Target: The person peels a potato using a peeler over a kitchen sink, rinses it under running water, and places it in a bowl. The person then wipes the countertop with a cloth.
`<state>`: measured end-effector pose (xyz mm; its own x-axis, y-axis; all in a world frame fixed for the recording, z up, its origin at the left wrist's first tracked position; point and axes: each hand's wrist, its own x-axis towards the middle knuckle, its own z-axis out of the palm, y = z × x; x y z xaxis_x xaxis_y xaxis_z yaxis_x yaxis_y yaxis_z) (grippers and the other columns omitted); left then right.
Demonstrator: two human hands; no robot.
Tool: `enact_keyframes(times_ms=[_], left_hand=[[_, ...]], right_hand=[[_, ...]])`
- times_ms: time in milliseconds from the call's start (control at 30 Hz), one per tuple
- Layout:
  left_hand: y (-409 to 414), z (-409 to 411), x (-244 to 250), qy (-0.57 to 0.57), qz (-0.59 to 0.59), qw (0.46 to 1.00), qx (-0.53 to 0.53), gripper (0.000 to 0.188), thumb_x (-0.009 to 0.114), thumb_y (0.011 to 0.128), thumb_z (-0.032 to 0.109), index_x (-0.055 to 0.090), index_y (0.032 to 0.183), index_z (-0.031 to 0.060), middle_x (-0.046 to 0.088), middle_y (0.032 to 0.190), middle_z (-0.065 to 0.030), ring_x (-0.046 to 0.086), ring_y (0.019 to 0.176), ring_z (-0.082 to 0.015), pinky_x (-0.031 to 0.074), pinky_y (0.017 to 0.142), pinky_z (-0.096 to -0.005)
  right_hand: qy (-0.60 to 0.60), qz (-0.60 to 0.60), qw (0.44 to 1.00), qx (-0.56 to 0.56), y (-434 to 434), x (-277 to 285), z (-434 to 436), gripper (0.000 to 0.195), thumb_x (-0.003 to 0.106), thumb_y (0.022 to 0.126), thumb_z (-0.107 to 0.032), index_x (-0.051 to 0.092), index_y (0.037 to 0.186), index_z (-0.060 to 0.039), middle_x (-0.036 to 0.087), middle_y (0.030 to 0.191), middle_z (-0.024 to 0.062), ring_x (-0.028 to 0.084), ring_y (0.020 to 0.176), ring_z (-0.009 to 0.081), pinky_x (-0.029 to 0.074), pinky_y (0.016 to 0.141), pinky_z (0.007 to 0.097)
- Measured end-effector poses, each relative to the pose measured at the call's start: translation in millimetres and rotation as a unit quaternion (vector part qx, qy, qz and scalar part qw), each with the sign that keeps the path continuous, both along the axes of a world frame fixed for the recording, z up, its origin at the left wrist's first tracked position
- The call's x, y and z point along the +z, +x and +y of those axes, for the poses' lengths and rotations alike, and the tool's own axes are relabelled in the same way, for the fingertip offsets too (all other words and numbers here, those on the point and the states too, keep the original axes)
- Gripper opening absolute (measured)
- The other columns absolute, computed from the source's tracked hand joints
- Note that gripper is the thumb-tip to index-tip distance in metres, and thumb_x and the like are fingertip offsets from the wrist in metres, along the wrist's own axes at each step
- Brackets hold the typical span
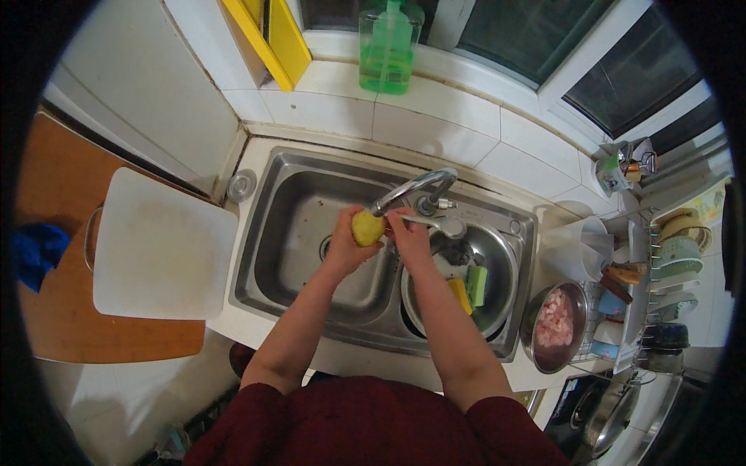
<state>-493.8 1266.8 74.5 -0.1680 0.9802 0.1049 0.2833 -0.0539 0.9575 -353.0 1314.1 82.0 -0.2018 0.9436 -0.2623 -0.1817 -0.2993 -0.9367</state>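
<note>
My left hand [344, 247] grips a yellow, roundish potato-like item [368, 228] just below the spout of the chrome faucet [408, 189], over the stainless steel sink [291, 268]. Close to its right side, my right hand [410, 236] has its fingers closed on a small, pale tool handle [417, 219]; the tool's exact kind cannot be told. Beneath my right forearm, a metal basin [507, 262] sits in the right bowl, holding a green sponge [477, 285], a yellow sponge [460, 295] and dark scraps.
A white cutting board [166, 250] lies left on a wooden surface [140, 341]. Right of the sink are a metal bowl of raw meat pieces [553, 320], a white plastic jug [574, 247] and a dish rack [644, 279]. A green soap bottle [387, 58] stands on the ledge behind.
</note>
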Motion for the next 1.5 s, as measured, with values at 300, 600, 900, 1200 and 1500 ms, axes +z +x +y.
enact_keyframes(times_ms=[300, 600, 900, 1200, 1500], left_hand=[[-2.2, 1.7, -5.2, -0.014, -0.006, 1.0, 0.002, 0.073, 0.079, 0.06, 0.009, 0.038, 0.12, 0.0059, 0.048, 0.11, -0.0135, 0.051, 0.101, -0.0268, 0.042, 0.087, -0.0354], [-4.0, 1.3, -3.5, 0.014, -0.006, 1.0, 0.001, 0.075, 0.079, 0.06, 0.009, 0.036, 0.122, 0.0067, 0.047, 0.111, -0.0133, 0.05, 0.104, -0.027, 0.042, 0.088, -0.0356], [-7.6, -1.9, -8.2, -0.007, -0.086, 0.996, 0.014, 0.075, 0.078, 0.062, 0.006, 0.034, 0.122, 0.0084, 0.049, 0.109, -0.0107, 0.052, 0.1, -0.0217, 0.044, 0.085, -0.0333], [-11.9, -8.1, -3.2, 0.044, 0.057, 0.997, 0.022, 0.071, 0.078, 0.062, 0.006, 0.038, 0.12, 0.0062, 0.047, 0.113, -0.0127, 0.05, 0.105, -0.0244, 0.041, 0.089, -0.0344], [-6.6, 0.0, 5.2, -0.136, -0.254, 0.957, 0.024, 0.065, 0.075, 0.071, 0.017, 0.034, 0.122, 0.0081, 0.052, 0.107, -0.0078, 0.056, 0.092, -0.0186, 0.048, 0.07, -0.0292]], right_hand=[[-0.031, 0.033, 0.999, -0.022, -1.5, 2.1, -0.2, 0.017, 0.056, 0.09, -0.02, 0.057, 0.098, -0.0049, 0.059, 0.09, 0.0026, 0.056, 0.085, 0.0103, 0.049, 0.072, 0.025], [0.065, -0.024, 0.996, 0.047, 1.2, -4.9, -1.5, 0.021, 0.057, 0.09, -0.021, 0.055, 0.104, -0.0049, 0.06, 0.093, 0.0038, 0.057, 0.086, 0.0115, 0.05, 0.076, 0.0272], [0.123, -0.068, 0.988, 0.06, -6.9, -15.8, -10.7, 0.024, 0.058, 0.089, -0.022, 0.053, 0.104, -0.0044, 0.06, 0.093, 0.0038, 0.057, 0.087, 0.0116, 0.049, 0.074, 0.0265], [0.116, -0.097, 0.986, 0.076, -13.2, -3.1, -7.7, 0.024, 0.055, 0.09, -0.024, 0.052, 0.103, -0.0035, 0.058, 0.089, 0.0038, 0.056, 0.081, 0.0105, 0.048, 0.071, 0.0256], [0.057, -0.199, 0.962, -0.18, 41.7, -37.0, -5.1, 0.029, 0.052, 0.091, -0.031, 0.056, 0.099, -0.0031, 0.054, 0.084, 0.0016, 0.049, 0.078, 0.0097, 0.041, 0.072, 0.0254]])
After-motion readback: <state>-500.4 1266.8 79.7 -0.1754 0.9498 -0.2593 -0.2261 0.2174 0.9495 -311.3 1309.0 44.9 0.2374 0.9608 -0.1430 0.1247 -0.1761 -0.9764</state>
